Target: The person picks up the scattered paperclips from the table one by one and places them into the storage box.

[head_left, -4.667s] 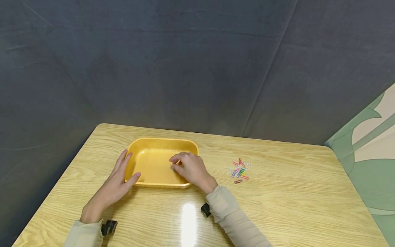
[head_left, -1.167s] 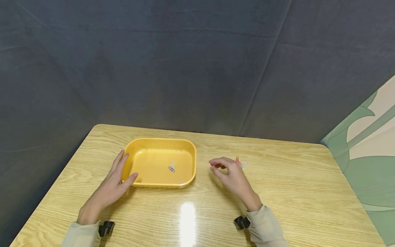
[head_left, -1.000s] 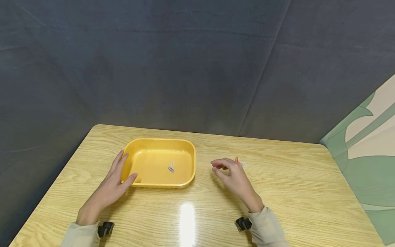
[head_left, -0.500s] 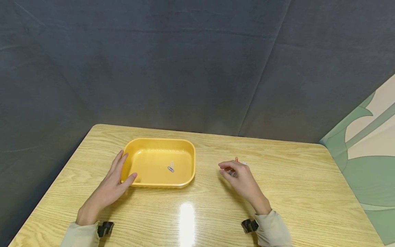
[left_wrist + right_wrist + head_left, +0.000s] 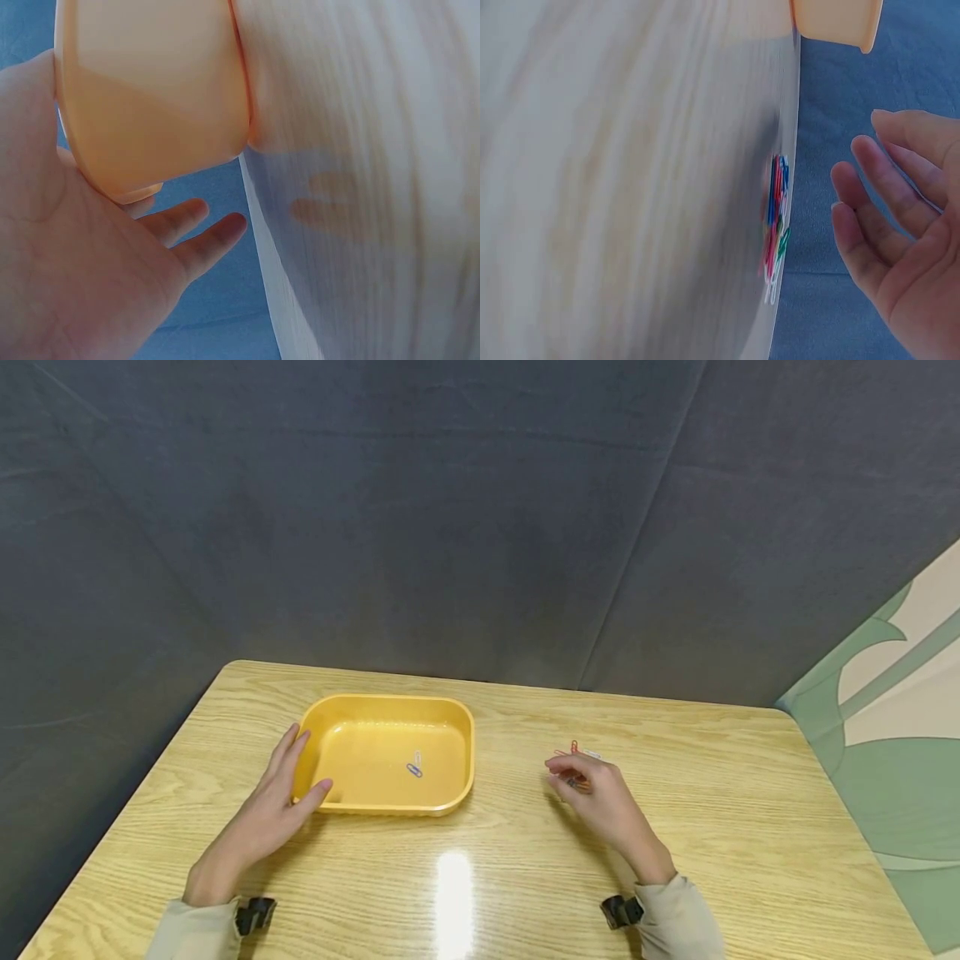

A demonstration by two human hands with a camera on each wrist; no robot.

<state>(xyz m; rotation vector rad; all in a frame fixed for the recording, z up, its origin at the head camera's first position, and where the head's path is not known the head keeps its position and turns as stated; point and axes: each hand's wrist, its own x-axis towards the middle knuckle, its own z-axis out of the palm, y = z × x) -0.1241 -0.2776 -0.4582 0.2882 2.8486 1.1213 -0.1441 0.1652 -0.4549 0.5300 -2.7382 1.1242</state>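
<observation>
Clips (image 5: 778, 187) right of the tray (image 5: 386, 710) are overhung by the right hand (image 5: 603, 797), fingers apart; the tray's left end is touched by the spread left hand (image 5: 272, 802).

The tray (image 5: 386, 811) sits on the left half of the bench (image 5: 750, 827), nearer the far edge than the near one. Two clips lie in it, right of its middle — one clip (image 5: 414, 770) just on the near side of the other (image 5: 417, 757). The left hand (image 5: 262, 814) is at the tray's left end, its thumb across the rim at the near left corner. Well to the right of the tray, a pile of clips (image 5: 776, 195) lies on the bench, with the right hand (image 5: 600, 797) above it; a few clips show past its far side. Cloth (image 5: 450, 527) stands behind the bench's far edge.
</observation>
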